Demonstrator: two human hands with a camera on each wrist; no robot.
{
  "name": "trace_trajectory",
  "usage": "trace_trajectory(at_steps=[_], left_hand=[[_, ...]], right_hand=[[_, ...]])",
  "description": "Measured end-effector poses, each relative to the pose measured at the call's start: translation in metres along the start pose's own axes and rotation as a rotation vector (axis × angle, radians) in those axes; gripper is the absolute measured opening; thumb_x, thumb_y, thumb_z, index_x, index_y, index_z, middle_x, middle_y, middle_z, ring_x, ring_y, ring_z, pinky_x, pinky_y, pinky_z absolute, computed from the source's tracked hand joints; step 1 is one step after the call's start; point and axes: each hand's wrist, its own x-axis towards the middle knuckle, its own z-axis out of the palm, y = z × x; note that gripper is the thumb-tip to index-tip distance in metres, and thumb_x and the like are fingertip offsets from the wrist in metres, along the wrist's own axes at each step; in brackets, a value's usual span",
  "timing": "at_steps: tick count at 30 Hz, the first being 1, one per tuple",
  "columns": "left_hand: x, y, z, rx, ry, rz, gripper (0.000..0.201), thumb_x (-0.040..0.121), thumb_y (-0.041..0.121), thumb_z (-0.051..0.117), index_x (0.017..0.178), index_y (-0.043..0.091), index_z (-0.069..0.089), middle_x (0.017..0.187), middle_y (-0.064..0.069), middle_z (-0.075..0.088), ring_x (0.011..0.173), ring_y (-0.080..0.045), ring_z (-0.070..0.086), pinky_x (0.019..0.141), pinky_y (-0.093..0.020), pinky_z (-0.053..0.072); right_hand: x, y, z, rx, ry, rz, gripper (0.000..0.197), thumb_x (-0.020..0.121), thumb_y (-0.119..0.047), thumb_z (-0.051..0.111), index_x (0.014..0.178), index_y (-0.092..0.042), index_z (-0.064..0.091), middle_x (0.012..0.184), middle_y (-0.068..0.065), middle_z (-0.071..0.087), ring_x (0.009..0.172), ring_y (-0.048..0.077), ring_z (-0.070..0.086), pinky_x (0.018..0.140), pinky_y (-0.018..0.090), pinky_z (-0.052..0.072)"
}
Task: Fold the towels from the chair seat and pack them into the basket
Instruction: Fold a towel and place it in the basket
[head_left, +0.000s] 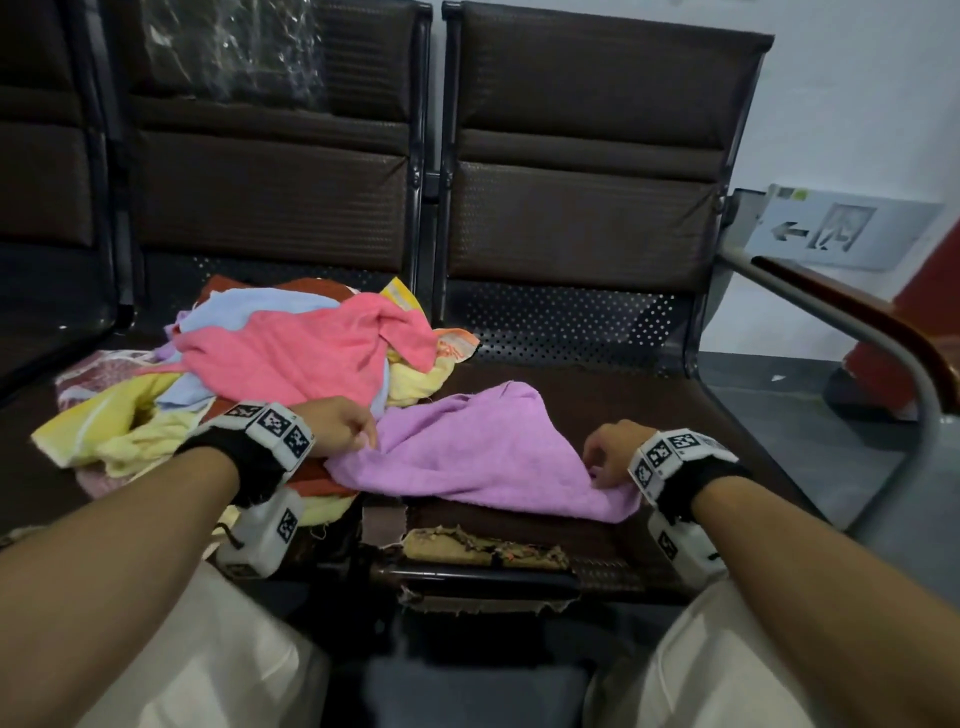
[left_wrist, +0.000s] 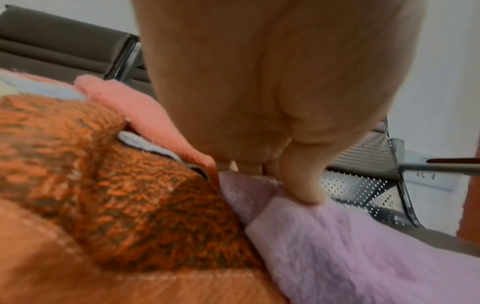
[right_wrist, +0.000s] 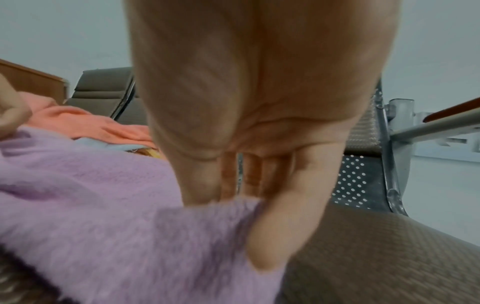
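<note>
You stand over a row of dark brown waiting-room chairs, a purple towel (head_left: 478, 452) lying crumpled across the right-hand chair seat (head_left: 623, 400) between your two hands. Your left hand (head_left: 340, 423) holds the towel's left edge, where it meets the heap; its fingers (left_wrist: 303, 181) are curled down and pinching the cloth, thumb tip pressed into a fold. Your right hand (head_left: 610, 452) holds the near right corner, the fingers (right_wrist: 283, 232) bent down with the purple pile gathered between thumb and the other fingers. Just to the left, a loose pile of towels (head_left: 249, 374) covers the neighbouring seat: a pink towel (head_left: 306, 348) lies on top, with pale blue, yellow and rust-orange ones under and around it, and the purple towel's left end overlaps the pile's edge. The front lip of the right seat is torn (head_left: 483, 551), its padding showing just below the purple towel. A metal armrest (head_left: 852, 332) with a wooden top curves down on the right, and a grey arrow sign (head_left: 836, 228) is fixed low on the wall behind it.
</note>
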Motion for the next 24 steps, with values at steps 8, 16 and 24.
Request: trace_trajectory(at_steps=[8, 16, 24], left_hand=[[-0.012, -0.005, -0.009, -0.011, -0.158, 0.049, 0.020, 0.087, 0.000, 0.055, 0.086, 0.013, 0.071, 0.084, -0.002, 0.066, 0.082, -0.012, 0.054, 0.074, -0.021, 0.041], [0.005, 0.013, -0.008, -0.025, 0.301, -0.070, 0.014, 0.098, 0.011, 0.041, 0.090, 0.011, 0.053, 0.088, -0.010, 0.053, 0.087, -0.020, 0.048, 0.072, -0.026, 0.030], [0.002, 0.019, -0.024, -0.237, 0.431, -0.204, 0.033, 0.097, 0.014, 0.032, 0.093, -0.006, 0.058, 0.111, -0.030, 0.057, 0.100, -0.037, 0.055, 0.086, -0.038, 0.039]], right_hand=[[0.015, -0.009, -0.004, -0.014, 0.024, 0.070, 0.024, 0.071, -0.031, 0.068, 0.094, -0.032, 0.068, 0.100, 0.000, 0.066, 0.090, 0.025, 0.065, 0.072, 0.030, 0.050], [0.017, -0.015, -0.003, 0.080, -0.077, 0.094, 0.035, 0.084, -0.038, 0.061, 0.112, -0.018, 0.067, 0.114, 0.003, 0.066, 0.105, 0.024, 0.061, 0.091, 0.032, 0.049], [0.022, -0.002, -0.007, 0.065, -0.122, 0.086, 0.035, 0.062, -0.025, 0.053, 0.090, -0.015, 0.073, 0.095, 0.007, 0.073, 0.091, 0.026, 0.068, 0.086, 0.038, 0.055]])
